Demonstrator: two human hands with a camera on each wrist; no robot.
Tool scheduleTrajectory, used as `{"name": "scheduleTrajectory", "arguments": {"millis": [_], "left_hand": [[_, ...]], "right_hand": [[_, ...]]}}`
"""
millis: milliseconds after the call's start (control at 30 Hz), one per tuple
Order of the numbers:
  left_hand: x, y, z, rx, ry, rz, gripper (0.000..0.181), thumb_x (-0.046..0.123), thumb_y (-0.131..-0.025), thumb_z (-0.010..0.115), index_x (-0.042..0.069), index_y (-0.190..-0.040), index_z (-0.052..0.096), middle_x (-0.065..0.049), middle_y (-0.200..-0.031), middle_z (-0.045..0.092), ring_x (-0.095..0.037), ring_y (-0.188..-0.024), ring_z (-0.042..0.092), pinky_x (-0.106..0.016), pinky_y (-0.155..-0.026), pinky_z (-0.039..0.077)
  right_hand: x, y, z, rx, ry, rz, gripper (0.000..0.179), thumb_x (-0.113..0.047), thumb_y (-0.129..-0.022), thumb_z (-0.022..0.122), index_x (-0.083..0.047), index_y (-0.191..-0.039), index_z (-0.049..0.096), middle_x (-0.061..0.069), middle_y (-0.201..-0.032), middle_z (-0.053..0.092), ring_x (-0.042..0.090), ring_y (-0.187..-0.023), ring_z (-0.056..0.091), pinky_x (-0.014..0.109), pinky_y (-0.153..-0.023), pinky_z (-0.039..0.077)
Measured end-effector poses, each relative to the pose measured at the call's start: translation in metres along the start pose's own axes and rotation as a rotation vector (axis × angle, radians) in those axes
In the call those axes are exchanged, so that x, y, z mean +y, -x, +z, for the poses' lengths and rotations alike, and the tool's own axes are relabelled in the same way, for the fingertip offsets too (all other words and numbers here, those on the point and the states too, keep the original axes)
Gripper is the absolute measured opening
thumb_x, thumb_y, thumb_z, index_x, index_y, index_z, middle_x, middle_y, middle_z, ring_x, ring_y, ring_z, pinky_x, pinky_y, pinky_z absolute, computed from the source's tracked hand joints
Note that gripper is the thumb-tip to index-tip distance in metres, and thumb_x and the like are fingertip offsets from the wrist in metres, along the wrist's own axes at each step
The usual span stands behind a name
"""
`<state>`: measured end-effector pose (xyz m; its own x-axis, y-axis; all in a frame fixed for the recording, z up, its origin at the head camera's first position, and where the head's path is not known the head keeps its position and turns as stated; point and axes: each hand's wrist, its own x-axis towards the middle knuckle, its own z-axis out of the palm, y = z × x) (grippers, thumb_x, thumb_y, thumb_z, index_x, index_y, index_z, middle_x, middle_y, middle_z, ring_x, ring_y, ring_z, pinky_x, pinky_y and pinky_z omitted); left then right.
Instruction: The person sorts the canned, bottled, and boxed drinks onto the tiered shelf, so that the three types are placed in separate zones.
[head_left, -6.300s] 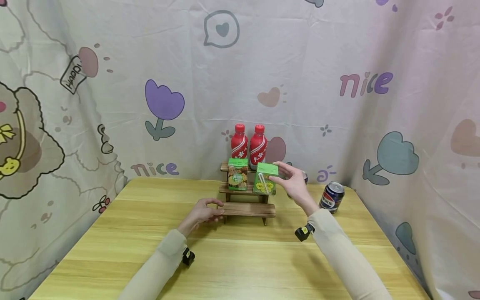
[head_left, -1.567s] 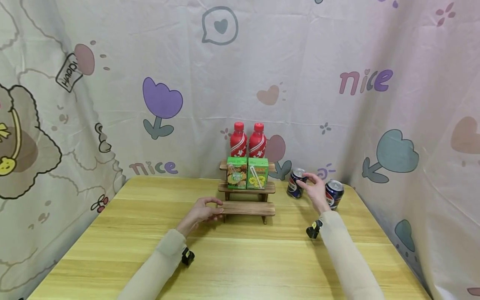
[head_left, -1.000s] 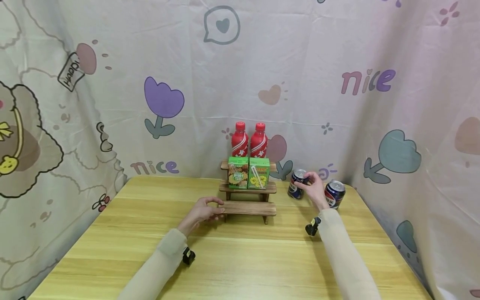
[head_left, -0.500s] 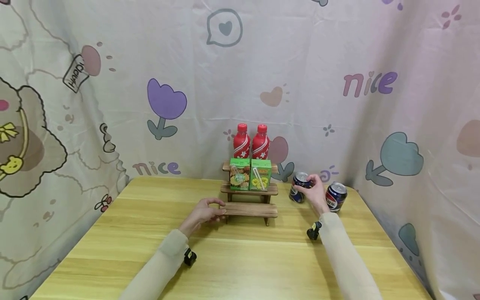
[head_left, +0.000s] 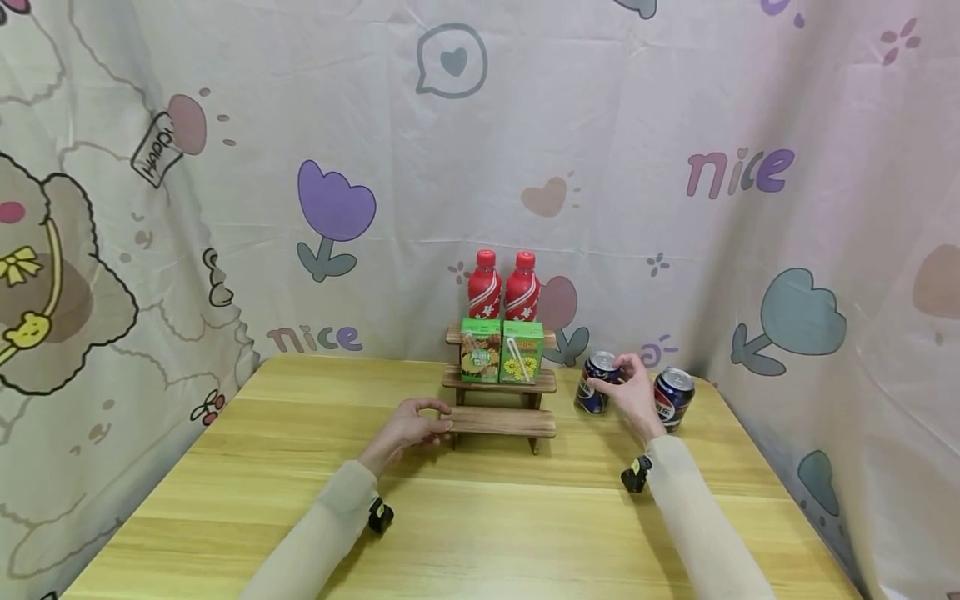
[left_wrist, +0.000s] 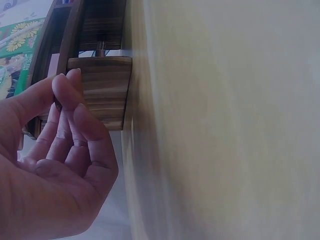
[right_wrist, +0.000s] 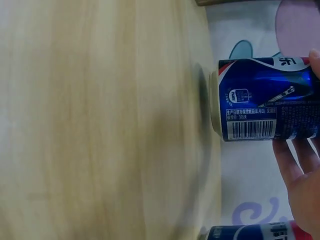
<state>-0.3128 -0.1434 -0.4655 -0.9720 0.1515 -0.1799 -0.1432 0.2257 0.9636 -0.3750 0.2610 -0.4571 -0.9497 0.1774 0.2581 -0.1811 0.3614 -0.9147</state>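
Left hand [head_left: 408, 427]: thumb and finger pinching the front left end of the wooden stand [head_left: 504, 422]
Right hand [head_left: 634, 397]: grasping a blue can [head_left: 591, 400]
Second can [head_left: 675, 400]: upright — near the table's [head_left: 487, 533] back right corner
Grasped can: near the back edge, right of the stand
Green cartons [head_left: 481, 354]: side by side, stand's middle level
Red bottles [head_left: 485, 287]: upright, top level — behind the cartons

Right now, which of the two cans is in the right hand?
The can nearer the wooden rack; the right hand grips it. The other can, farther right, has no fingers around it.
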Motion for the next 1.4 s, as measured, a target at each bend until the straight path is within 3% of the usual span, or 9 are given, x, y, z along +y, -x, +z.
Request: {"name": "scheduleTrajectory", "arguments": {"millis": [433,733,1000,1133,1400], "left_hand": [[0.003,-0.003,0.001,0.003,0.025,-0.009,0.027,0.01,-0.088,0.072,0.008,-0.115,0.067,-0.012,-0.083,0.074,-0.01,-0.055,0.059,-0.023,-0.053,0.048],[0.002,-0.006,0.003,-0.014,0.031,-0.01,0.027,0.01,-0.088,0.072,0.008,-0.115,0.067,-0.013,-0.085,0.074,-0.011,-0.058,0.061,-0.024,-0.056,0.051],[-0.001,-0.003,0.001,-0.002,0.043,-0.022,0.028,0.009,-0.088,0.072,0.007,-0.115,0.067,-0.012,-0.083,0.074,-0.011,-0.056,0.06,-0.024,-0.054,0.05],[-0.001,-0.001,0.001,-0.004,0.056,-0.027,0.028,0.008,-0.088,0.072,0.007,-0.115,0.067,-0.012,-0.081,0.074,-0.01,-0.054,0.059,-0.024,-0.054,0.049],[0.001,0.0,0.001,-0.006,0.05,-0.028,0.026,0.008,-0.089,0.071,0.007,-0.114,0.067,-0.011,-0.081,0.074,-0.01,-0.054,0.059,-0.025,-0.054,0.048]], "right_hand": [[-0.022,0.016,-0.001,-0.02,-0.017,-0.025,0.061,-0.022,-0.069,0.09,-0.009,-0.112,0.048,0.012,-0.119,0.059,0.025,-0.115,0.055,0.037,-0.098,0.043],[-0.034,0.029,-0.005,-0.057,-0.025,-0.039,0.065,-0.028,-0.069,0.09,-0.009,-0.114,0.048,0.014,-0.124,0.059,0.029,-0.121,0.053,0.047,-0.107,0.04],[-0.044,0.041,0.001,-0.111,-0.015,-0.063,0.067,-0.03,-0.068,0.091,-0.009,-0.115,0.049,0.013,-0.118,0.063,0.026,-0.112,0.058,0.04,-0.096,0.045],[-0.049,0.045,0.002,-0.126,-0.009,-0.069,0.067,-0.029,-0.066,0.092,-0.012,-0.116,0.05,0.011,-0.121,0.065,0.018,-0.107,0.06,0.033,-0.092,0.048],[-0.06,0.054,0.006,-0.201,-0.07,-0.115,0.069,-0.021,-0.067,0.091,-0.007,-0.12,0.049,0.018,-0.126,0.065,0.008,-0.097,0.065,0.023,-0.084,0.053]]}}
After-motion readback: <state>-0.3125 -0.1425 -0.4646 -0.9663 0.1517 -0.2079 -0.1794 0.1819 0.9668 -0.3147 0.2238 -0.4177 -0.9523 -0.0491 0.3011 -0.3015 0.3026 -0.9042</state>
